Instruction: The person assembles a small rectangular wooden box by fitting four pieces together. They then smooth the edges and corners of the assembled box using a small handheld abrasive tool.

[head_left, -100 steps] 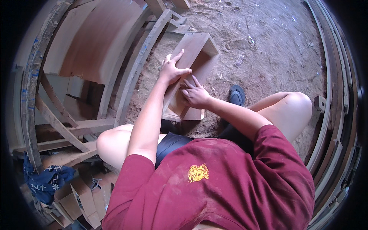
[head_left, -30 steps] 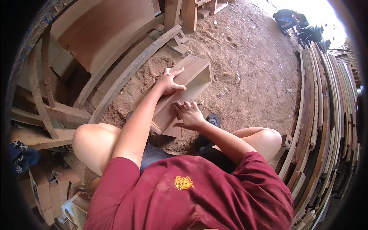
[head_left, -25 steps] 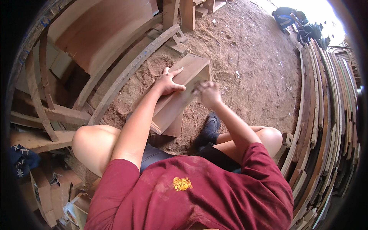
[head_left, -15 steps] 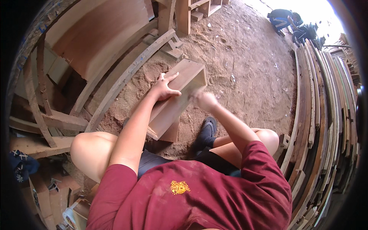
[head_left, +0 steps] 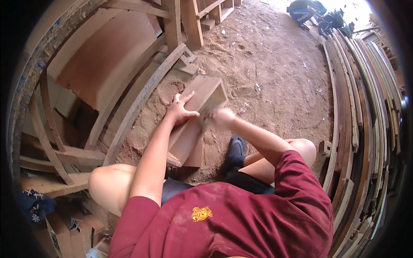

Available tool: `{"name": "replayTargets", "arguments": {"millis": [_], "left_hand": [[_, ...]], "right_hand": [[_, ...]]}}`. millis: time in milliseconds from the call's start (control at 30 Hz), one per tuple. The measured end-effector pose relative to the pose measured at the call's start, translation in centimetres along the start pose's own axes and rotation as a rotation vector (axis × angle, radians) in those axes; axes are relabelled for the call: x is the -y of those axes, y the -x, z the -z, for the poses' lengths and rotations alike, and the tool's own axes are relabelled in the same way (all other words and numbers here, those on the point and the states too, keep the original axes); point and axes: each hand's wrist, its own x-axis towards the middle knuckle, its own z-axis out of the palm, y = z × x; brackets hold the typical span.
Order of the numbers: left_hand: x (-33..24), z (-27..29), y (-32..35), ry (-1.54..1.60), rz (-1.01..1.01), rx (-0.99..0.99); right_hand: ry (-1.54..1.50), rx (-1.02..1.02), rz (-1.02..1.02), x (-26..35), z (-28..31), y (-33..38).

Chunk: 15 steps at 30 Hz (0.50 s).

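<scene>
A long open wooden box (head_left: 205,91) lies tilted on the sandy ground between my bare knees, its open end pointing away from me. My left hand (head_left: 180,112) presses on its top face with fingers spread and holds it steady. My right hand (head_left: 220,118) is against the box's right edge, just beside the left hand. It is blurred by motion, so I cannot tell what, if anything, is in it. My black shoe (head_left: 235,150) rests on the ground under my right forearm.
Curved wooden beams and panels (head_left: 142,99) lean at the left. Long planks (head_left: 365,107) are stacked along the right. A wooden post (head_left: 191,21) stands beyond the box. A small wood block (head_left: 325,147) lies by my right knee, a blue cloth (head_left: 34,204) at lower left.
My right hand left the lower face of the box and moved up along its right edge, now blurred. My left hand stayed on top. The view shifted slightly.
</scene>
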Motion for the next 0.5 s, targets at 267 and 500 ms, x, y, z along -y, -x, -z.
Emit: {"name": "replayTargets", "arguments": {"millis": [267,500], "left_hand": [[-0.9,-0.2,0.1,0.001,-0.011,0.013],[-0.6,0.2,-0.3,0.039,-0.018,0.014]], "right_hand": [[-0.133,-0.057,-0.055,-2.5,-2.1,0.5],[-0.191,0.026,-0.141,-4.5,0.1,0.5]]}}
